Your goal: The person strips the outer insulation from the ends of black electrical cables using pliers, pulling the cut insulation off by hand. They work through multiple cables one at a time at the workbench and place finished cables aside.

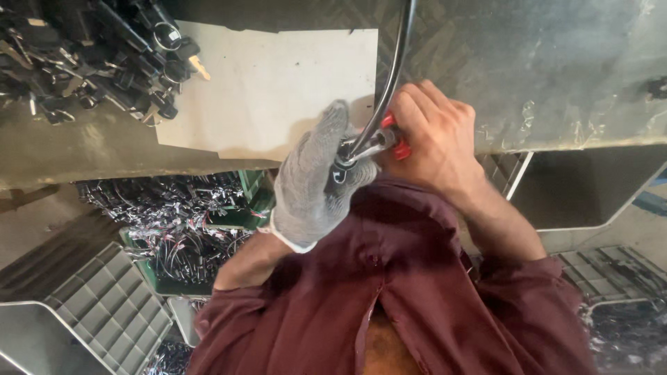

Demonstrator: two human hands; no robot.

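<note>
Your left hand (313,184), in the grey knit glove, is wrapped shut around the lower end of the black cable (392,76), right at its metal end fitting (372,144). Looks like the glove is there for grip and to brace the cable so the end can't twist.

Your right hand (434,132), bare, is clamped over a red-handled tool (397,139); only slivers of red show between the fingers, so I can't tell what kind of tool, nor exactly where it bites the fitting. Both hands are pressed together just above your chest, over the near edge of the metal workbench (556,62). Holding it that close probably gives you leverage and a clear view of the joint.

The cable runs up from your hands and out of the top of the view, arcing over the cardboard sheet (278,83) lying on the bench. That sheet seems to serve as a work pad.

Top left on the bench: a pile of black keys and lock parts (97,55), well apart from your hands.

Below the bench, to your left: a green crate of wire harnesses (187,222) and grey plastic trays (104,298).
</note>
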